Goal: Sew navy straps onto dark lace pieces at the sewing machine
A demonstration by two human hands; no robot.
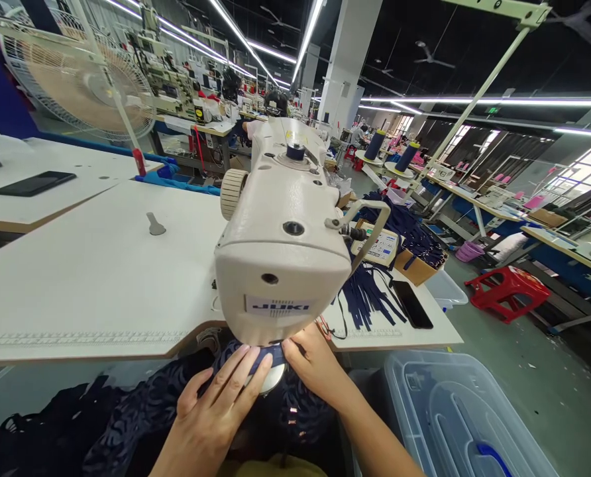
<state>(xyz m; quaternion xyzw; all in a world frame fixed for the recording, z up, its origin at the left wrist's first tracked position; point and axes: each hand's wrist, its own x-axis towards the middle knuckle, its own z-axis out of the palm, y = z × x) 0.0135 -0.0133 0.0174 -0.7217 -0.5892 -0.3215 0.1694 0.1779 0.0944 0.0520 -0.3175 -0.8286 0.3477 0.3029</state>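
Note:
A white JUKI sewing machine point(283, 265) stands in front of me, its head hiding the needle area. Beneath it, a navy fabric band point(266, 358) crosses the round, pale end of the machine bed point(274, 379). My left hand point(211, 404) lies with fingers stretched out, the tips pressing on the band from the left. On the right, my right hand point(313, 361) pinches the band's edge, thumb in front; its other fingers are partly hidden by the machine. Dark patterned navy fabric point(141, 404) drapes below the table at left, and more hangs beneath my hands.
Navy strips point(368, 298), a black phone point(412, 305) and a control box point(377, 245) lie right of the machine. A small metal plate point(155, 225) rests on the white table point(77, 278). Lower right stands a lidded clear bin point(459, 411); beyond it, a red stool point(509, 291).

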